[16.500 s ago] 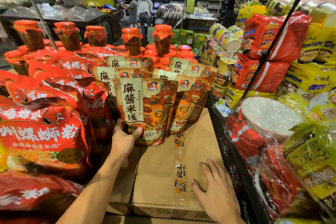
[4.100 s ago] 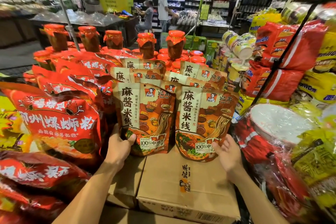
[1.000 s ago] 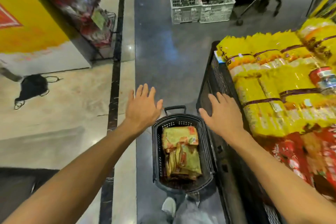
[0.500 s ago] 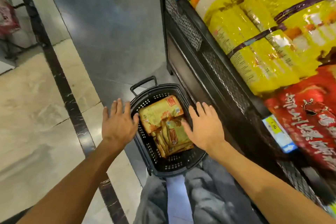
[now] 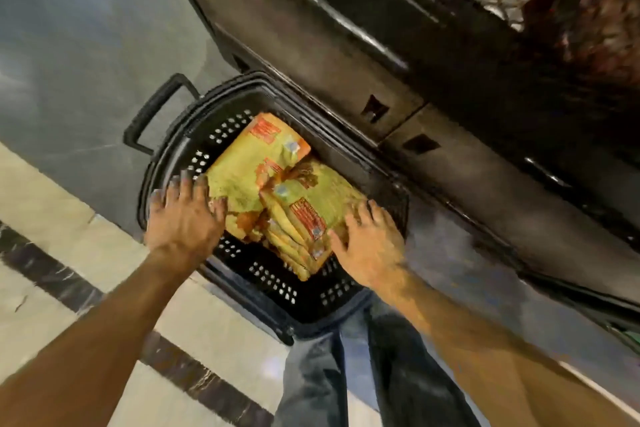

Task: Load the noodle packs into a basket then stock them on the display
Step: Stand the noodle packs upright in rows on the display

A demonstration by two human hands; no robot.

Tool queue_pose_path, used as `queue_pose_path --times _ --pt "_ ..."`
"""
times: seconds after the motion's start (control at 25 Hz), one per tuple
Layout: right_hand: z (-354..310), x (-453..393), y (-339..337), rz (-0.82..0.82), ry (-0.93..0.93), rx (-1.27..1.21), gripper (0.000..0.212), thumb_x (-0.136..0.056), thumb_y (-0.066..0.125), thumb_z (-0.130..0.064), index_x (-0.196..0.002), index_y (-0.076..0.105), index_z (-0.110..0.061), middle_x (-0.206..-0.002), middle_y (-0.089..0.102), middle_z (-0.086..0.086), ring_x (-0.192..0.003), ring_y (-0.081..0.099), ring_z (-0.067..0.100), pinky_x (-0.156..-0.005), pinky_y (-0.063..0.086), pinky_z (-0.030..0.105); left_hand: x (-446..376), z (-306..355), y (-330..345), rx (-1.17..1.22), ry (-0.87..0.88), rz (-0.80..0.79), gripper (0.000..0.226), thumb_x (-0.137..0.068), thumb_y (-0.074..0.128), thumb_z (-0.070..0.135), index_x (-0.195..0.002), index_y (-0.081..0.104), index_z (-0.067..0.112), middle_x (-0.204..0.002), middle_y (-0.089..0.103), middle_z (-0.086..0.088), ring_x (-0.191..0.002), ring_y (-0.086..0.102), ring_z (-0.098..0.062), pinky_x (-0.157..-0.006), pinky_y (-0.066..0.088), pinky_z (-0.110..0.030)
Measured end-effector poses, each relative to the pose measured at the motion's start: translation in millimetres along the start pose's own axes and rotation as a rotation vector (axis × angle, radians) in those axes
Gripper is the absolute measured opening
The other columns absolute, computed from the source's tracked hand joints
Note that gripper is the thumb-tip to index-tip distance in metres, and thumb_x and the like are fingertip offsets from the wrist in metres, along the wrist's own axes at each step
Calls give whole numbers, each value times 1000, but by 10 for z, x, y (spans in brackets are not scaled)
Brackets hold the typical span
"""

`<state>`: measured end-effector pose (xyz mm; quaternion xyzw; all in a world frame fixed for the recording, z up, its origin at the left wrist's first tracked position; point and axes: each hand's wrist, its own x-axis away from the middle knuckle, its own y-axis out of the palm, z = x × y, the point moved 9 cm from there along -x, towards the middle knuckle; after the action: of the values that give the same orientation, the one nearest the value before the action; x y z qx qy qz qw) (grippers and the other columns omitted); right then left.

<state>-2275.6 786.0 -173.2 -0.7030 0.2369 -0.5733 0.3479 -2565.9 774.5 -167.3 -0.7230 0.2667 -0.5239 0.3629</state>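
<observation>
Both arms reach down into the black perforated plastic shopping basket. Left hand is palm-down, fingers straight and spread, tips on the near-left edge of the stack of yellow-green foil noodle packs; nothing gripped. Right hand is palm-down at the stack's right end, fingers extended on the top pack, thumb along its edge; flat contact, no visible curl round a pack. All the packs lie inside the basket, piled and fanned. The basket sits on dark grey polished floor, touching the black metal base of the display stand; its loop handle points away. Cream tiles with a dark stripe lie left; blue jeans below. Frame is motion-blurred. Versus 0.5 s ago: both hands moved from the basket rim onto the packs; the camera tilted down, and the yellow stock is out of view.
</observation>
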Motion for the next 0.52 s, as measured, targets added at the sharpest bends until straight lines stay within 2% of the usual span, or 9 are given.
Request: queue_pose_path --times 0.08,0.16,0.24,0.32,0.4,0.44,0.52 --pt "0 -303 412 0 9 -18 97 -87 -6 -66 -158 29 -12 -161 34 18 -151 26 34 -123 23 49 -382 7 334 -41 29 43 71 -102 15 58 -161 18 18 -169 12 -11 -155 12 -28 -124 12 -49" --pt "11 -473 506 -7 45 -41 90 -93 -2 -68 -159 24 -12 -163 30 17 -152 24 33 -123 22 49 -612 -65 380 -21 29 75 74 -100 11 61 -161 18 19 -169 13 -10 -155 13 -27 -123 12 -48" --pt "20 -737 803 33 77 -100 84 -98 5 -68 -158 24 -13 -162 31 17 -151 28 34 -123 23 50 -887 -57 639 -76 47 116 79 -98 4 64 -160 19 17 -167 19 -11 -154 20 -28 -121 18 -50" --pt "-2 -934 1054 35 103 -249 83 -96 8 -71 -157 24 -17 -163 31 16 -150 28 33 -122 25 52 -1086 51 887 -72 98 77 83 -97 3 67 -160 16 15 -166 22 -13 -151 26 -32 -118 25 -51" --pt "20 -995 1161 48 167 -557 83 -91 13 -79 -154 26 -25 -162 29 10 -147 33 29 -113 38 51 -1215 30 1061 132 89 7 85 -96 13 73 -160 13 17 -164 26 -14 -147 31 -36 -119 25 -53" --pt "52 -995 1206 37 238 -711 85 -90 22 -82 -153 25 -26 -161 28 7 -142 36 25 -104 44 43 -1255 14 1110 290 77 -43 87 -93 22 77 -158 16 19 -160 33 -14 -143 36 -37 -119 26 -54" --pt "187 -990 1317 16 472 -972 101 -83 49 -82 -155 20 -17 -155 26 6 -127 38 19 -82 43 27 -1319 -25 1048 604 -4 -109 93 -85 53 77 -154 26 20 -145 49 -14 -128 52 -35 -110 39 -55"
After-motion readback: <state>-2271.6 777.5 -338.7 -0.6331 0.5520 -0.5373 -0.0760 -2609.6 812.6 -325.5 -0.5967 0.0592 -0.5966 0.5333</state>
